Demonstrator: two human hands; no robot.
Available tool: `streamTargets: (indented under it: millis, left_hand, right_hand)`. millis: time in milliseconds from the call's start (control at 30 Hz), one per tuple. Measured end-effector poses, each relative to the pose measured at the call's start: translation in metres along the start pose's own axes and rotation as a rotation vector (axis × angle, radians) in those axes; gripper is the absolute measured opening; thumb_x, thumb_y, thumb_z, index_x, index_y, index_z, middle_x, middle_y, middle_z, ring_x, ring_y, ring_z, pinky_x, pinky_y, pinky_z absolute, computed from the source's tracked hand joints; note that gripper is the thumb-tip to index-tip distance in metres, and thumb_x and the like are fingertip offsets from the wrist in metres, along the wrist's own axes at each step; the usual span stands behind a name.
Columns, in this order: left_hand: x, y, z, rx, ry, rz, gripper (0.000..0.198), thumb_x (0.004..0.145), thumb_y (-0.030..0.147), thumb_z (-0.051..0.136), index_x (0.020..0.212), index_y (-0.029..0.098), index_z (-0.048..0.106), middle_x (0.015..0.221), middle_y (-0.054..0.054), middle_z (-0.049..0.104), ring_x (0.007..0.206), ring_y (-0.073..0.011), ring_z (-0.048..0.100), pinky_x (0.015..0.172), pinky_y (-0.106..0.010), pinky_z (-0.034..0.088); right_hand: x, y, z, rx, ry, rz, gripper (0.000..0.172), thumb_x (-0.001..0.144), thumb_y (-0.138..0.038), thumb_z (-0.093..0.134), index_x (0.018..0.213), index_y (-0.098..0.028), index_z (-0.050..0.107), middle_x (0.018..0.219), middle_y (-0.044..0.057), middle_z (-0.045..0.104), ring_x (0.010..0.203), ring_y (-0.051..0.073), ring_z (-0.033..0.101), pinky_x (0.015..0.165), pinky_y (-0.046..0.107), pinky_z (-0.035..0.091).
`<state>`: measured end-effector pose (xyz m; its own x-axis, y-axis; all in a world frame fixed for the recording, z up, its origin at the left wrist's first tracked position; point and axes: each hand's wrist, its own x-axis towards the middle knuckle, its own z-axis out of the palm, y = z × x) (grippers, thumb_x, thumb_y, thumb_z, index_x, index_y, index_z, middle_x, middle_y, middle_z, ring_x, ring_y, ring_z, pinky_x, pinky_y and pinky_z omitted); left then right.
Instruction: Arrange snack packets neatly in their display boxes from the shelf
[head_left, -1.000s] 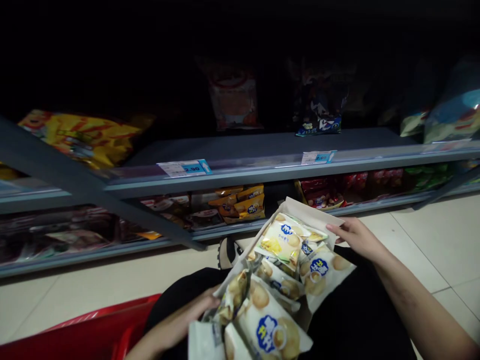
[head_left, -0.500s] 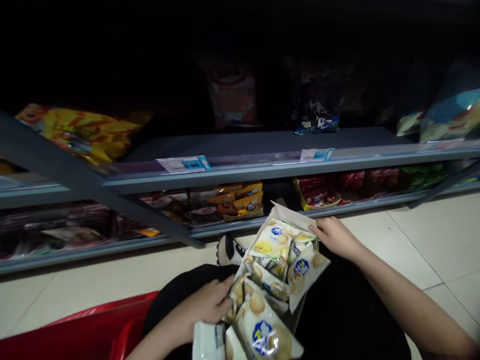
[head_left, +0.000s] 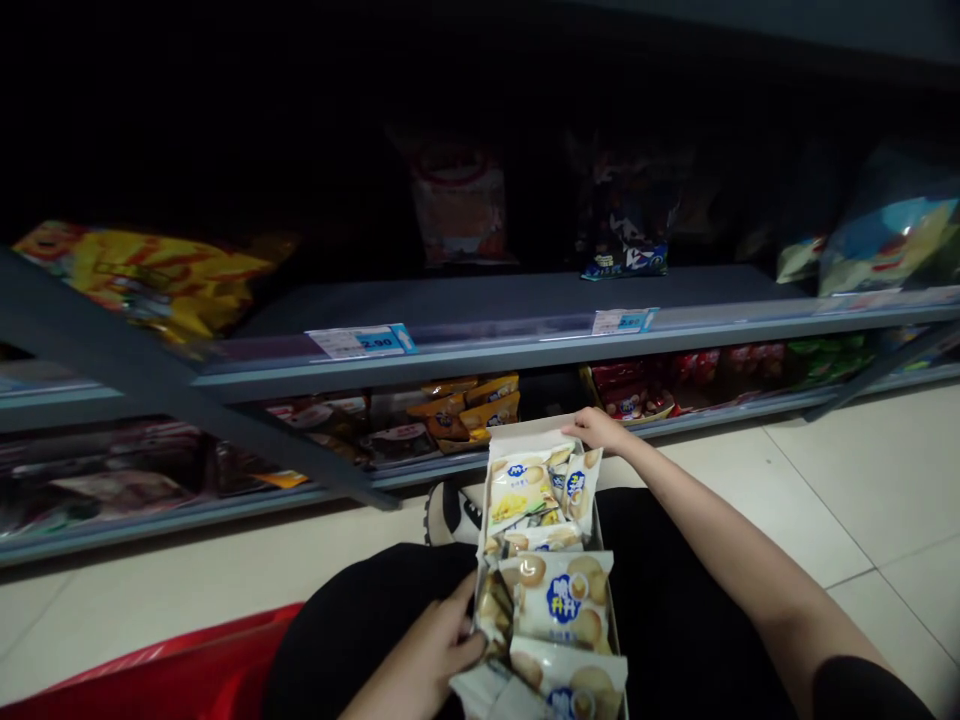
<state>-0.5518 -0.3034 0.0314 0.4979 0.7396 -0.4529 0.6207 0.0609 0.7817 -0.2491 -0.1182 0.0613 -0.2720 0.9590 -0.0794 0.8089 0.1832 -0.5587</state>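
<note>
A long white cardboard box (head_left: 529, 433) filled with several cream-coloured snack packets (head_left: 564, 600) rests over my lap, between my knees. My right hand (head_left: 598, 430) pinches the box's far right corner with thumb and fingers. Along the near left side, my left hand (head_left: 448, 640) grips the box wall, its thumb lying over the edge beside the packets. The packets bear blue logos and pictures of round biscuits. One packet (head_left: 581, 490) leans upright against the right side. The nearest packets run out toward the bottom of the view.
A grey shelf (head_left: 465, 345) with price tags spans the front. Below it lie orange packets (head_left: 491, 405) and a yellow-edged box of red packets (head_left: 628, 400). A yellow bag (head_left: 161, 275) sits upper left. A red basket (head_left: 172, 665) stands on the floor at left, near my shoe (head_left: 454, 512).
The box has swung from a slant to nearly straight ahead, its far end moving left along with my right hand. The packets have settled inward. Both hands keep their hold.
</note>
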Motion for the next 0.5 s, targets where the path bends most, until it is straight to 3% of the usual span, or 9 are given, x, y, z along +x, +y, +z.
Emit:
streamTargets:
  millis: [67, 167, 300, 400, 500]
  left_hand:
    - [-0.007, 0.015, -0.017, 0.092, 0.011, -0.035, 0.07, 0.08, 0.03, 0.049, 0.147, 0.016, 0.036, 0.082, -0.004, 0.07, 0.079, -0.0209, 0.063, 0.075, -0.028, 0.048]
    - [-0.011, 0.038, -0.046, 0.231, -0.085, -0.033, 0.061, 0.074, 0.026, 0.055, 0.135, 0.019, 0.052, 0.093, -0.006, 0.072, 0.084, -0.0212, 0.067, 0.078, -0.029, 0.05]
    - [0.016, 0.072, -0.09, 0.401, -0.159, -0.011, 0.039, 0.069, 0.022, 0.062, 0.107, 0.021, 0.069, 0.084, -0.004, 0.075, 0.08, -0.023, 0.07, 0.07, -0.029, 0.051]
    - [0.057, 0.095, -0.109, 0.347, -0.014, 0.17, 0.03, 0.078, 0.029, 0.059, 0.105, 0.02, 0.069, 0.087, -0.005, 0.075, 0.081, -0.0223, 0.071, 0.073, -0.03, 0.053]
    - [0.102, 0.099, -0.104, 0.211, 0.231, 0.354, 0.032, 0.084, 0.032, 0.055, 0.111, 0.02, 0.066, 0.107, -0.009, 0.073, 0.1, -0.0228, 0.068, 0.087, -0.034, 0.053]
  right_hand:
    - [0.004, -0.003, -0.002, 0.015, 0.025, -0.011, 0.037, 0.085, -0.03, 0.058, 0.052, -0.014, 0.053, 0.052, -0.001, 0.047, 0.057, 0.01, 0.042, 0.054, 0.024, 0.026]
    - [0.011, -0.005, -0.002, 0.044, 0.037, -0.014, 0.036, 0.087, -0.034, 0.055, 0.057, -0.014, 0.057, 0.056, -0.001, 0.05, 0.06, 0.011, 0.045, 0.056, 0.023, 0.028]
    - [0.016, 0.007, 0.01, 0.075, -0.005, 0.084, 0.042, 0.083, -0.03, 0.058, 0.046, -0.014, 0.05, 0.045, -0.003, 0.041, 0.05, 0.009, 0.041, 0.05, 0.023, 0.027]
    - [0.016, 0.017, 0.019, 0.11, -0.031, 0.127, 0.041, 0.082, -0.03, 0.058, 0.045, -0.014, 0.051, 0.042, -0.004, 0.041, 0.047, 0.009, 0.041, 0.048, 0.022, 0.029]
    - [0.012, 0.017, 0.014, 0.151, -0.028, 0.116, 0.028, 0.082, -0.029, 0.057, 0.061, -0.012, 0.065, 0.055, 0.0, 0.059, 0.055, 0.012, 0.053, 0.054, 0.022, 0.039]
